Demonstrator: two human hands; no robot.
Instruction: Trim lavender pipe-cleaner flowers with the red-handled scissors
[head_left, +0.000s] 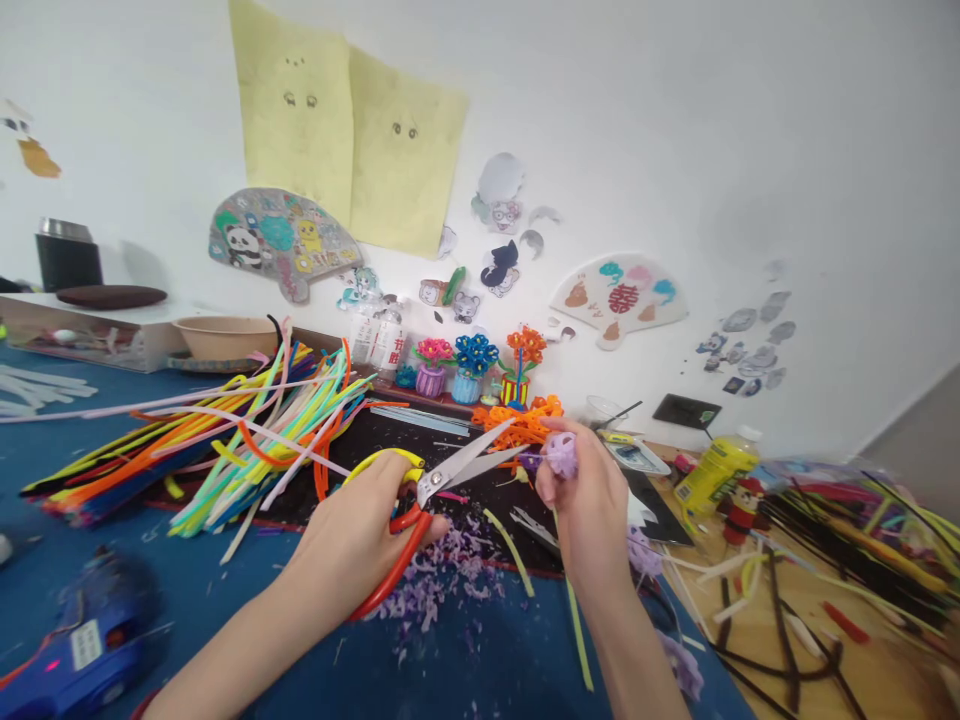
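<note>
Closely, the left hand aims open red-handled scissors at a lilac pipe-cleaner tuft, which the right hand pinches up clear of the counter so the blades can reach it, above scattered lilac clippings.

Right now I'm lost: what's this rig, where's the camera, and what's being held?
There's no machine here. This is a single view from a camera worn on a person's head, looking forward and down at their bare hands. The left hand grips orange-handled scissors, and the right hand pinches a purple pipe-cleaner tuft near the open blades. On the blue mat lie purple clippings and a heap of multicoloured pipe cleaners.
</note>
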